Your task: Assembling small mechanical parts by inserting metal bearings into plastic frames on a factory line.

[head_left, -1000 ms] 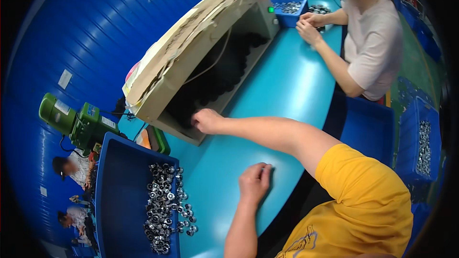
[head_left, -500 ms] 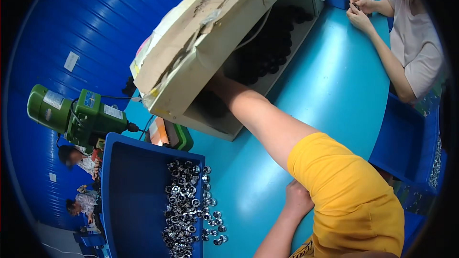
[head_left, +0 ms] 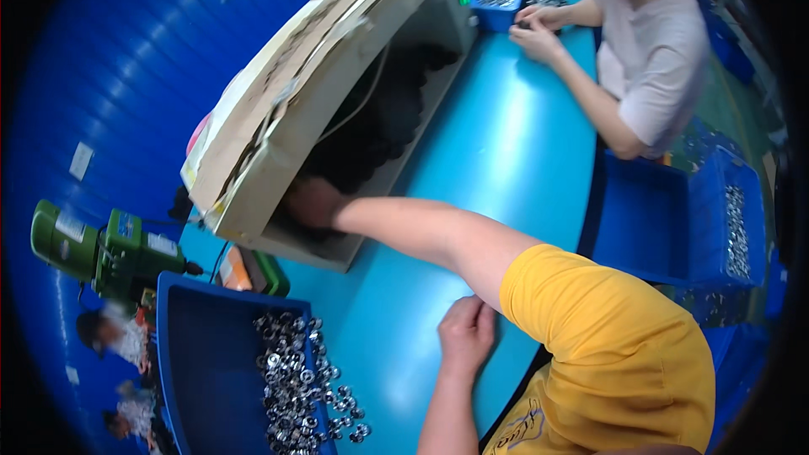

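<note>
My right arm, in a yellow sleeve, reaches across the table into the open front of a cream-coloured box-like housing (head_left: 316, 88). Inside it, my right hand (head_left: 316, 202) is blurred and in shadow, so its fingers do not show clearly. Dark, round-looking parts (head_left: 379, 122) are piled within the housing, beyond that hand. My left hand (head_left: 468, 330) rests on the turquoise table (head_left: 396, 329) with its fingers curled in; anything inside them is hidden. To its left, shiny silver ring-like parts (head_left: 286, 379) fill the edge of a blue bin and spill onto the table.
The large blue bin (head_left: 202, 345) stands at the near left, beside a green motor-driven machine (head_left: 118, 244). Across the table, a co-worker's hands (head_left: 539, 29) hold a small dark thing near a blue bin (head_left: 497, 13) of silver parts. More blue bins (head_left: 645, 219) stand at the right.
My view has shifted, so the scene sits further left. My right hand, hidden deeper in the housing before, now shows near its opening. The left hand has come out from behind the sleeve.
</note>
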